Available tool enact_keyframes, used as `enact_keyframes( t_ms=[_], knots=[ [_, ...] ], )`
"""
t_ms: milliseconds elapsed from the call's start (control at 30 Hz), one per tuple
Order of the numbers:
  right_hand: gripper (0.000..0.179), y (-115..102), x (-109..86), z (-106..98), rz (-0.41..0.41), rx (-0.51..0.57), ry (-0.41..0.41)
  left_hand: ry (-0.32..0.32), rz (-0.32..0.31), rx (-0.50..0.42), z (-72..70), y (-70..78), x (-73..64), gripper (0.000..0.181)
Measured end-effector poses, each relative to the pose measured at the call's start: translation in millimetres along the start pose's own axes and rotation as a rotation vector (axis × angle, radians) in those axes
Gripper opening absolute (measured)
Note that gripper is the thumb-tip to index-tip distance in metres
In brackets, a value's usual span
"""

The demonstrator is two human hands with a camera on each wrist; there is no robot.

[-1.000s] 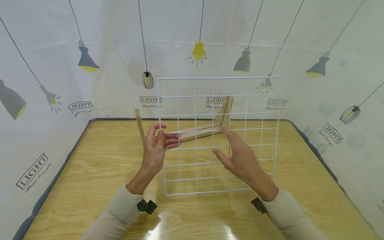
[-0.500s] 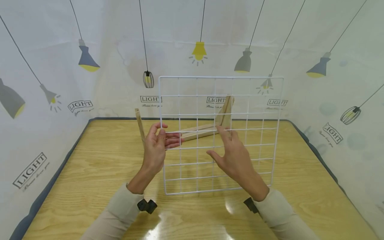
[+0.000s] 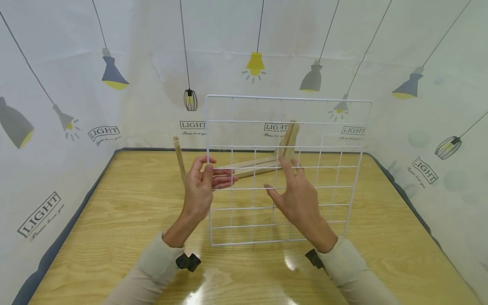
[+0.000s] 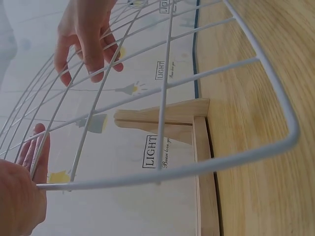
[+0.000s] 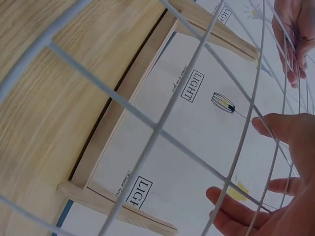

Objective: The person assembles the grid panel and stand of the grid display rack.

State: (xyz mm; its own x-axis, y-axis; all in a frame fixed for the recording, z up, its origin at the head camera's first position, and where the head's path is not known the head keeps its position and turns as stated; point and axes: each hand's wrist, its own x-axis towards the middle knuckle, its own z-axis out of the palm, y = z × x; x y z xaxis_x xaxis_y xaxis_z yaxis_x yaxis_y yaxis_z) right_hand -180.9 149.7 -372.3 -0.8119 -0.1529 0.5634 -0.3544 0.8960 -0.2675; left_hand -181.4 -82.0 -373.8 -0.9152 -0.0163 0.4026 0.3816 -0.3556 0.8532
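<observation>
A white wire grid panel (image 3: 255,146) stands upright in front of me in the head view. My left hand (image 3: 198,186) grips its left edge, thumb on the near side and the other fingers reaching behind the wires. My right hand (image 3: 299,195) is at the near side of the grid, right of the middle, with fingers spread and thumb apart. In the right wrist view its fingertips (image 5: 213,193) lie close to the wires. Behind the panel is a pale wooden frame (image 3: 259,170), with an upright post at the left and angled pieces at the right; the grid overlaps much of it.
The wood-grain table (image 3: 133,220) has a dark edge along the back and sides. Around it hangs a pale sheet (image 3: 228,34) printed with lamps and the word LIGHT. Dark wrist devices (image 3: 188,262) sit below both hands.
My right hand has shifted a little left across the grid. The panel has turned slightly, its upper right corner now further right. My left hand keeps its hold on the left edge.
</observation>
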Motion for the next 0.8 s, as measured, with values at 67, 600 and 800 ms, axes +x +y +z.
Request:
enact_keyframes(
  t_ms=[67,600,800],
  knots=[
    [0.081,0.4,0.4,-0.9,-0.014,-0.004,0.003,-0.002,-0.001,-0.011,-0.1,0.2,0.1,0.012],
    [0.071,5.2,5.1,-5.1,-0.076,0.045,0.062,-0.052,0.05,0.01,1.0,4.9,2.0,0.013],
    [0.069,6.5,6.6,-6.1,-0.084,0.059,0.082,-0.091,0.045,0.004,-0.8,6.5,3.5,0.015]
  ],
)
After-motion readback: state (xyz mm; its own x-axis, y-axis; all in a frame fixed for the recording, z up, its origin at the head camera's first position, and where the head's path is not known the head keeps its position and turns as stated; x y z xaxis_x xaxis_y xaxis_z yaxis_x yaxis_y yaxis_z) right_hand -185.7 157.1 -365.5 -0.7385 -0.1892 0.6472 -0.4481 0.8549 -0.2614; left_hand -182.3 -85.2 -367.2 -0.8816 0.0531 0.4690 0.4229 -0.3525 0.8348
